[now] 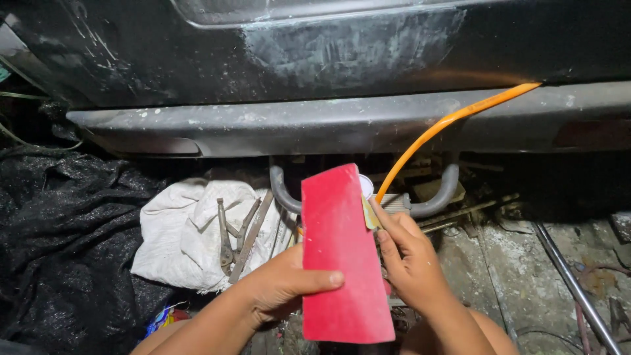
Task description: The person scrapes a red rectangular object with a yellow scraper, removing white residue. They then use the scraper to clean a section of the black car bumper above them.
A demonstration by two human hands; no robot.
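Here: red sheet (pixel 342 256) held upright before dark car bumper (pixel 328 125). Left hand (pixel 279 286) closed on left edge, thumb across face; right hand (pixel 407 260) fingers (pixel 388 227) pinching upper right edge. Probably light, flexible; best gripped at edges. Pliers (pixel 230 240) on white cloth (pixel 177 243) nearby.

red sheet (pixel 342 256), upright, held btwn hands

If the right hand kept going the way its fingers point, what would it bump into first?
Probably the red sheet: the right hand points up-left, fingertips already at its edge. Past that sits a small white round thing, though depth is unclear.
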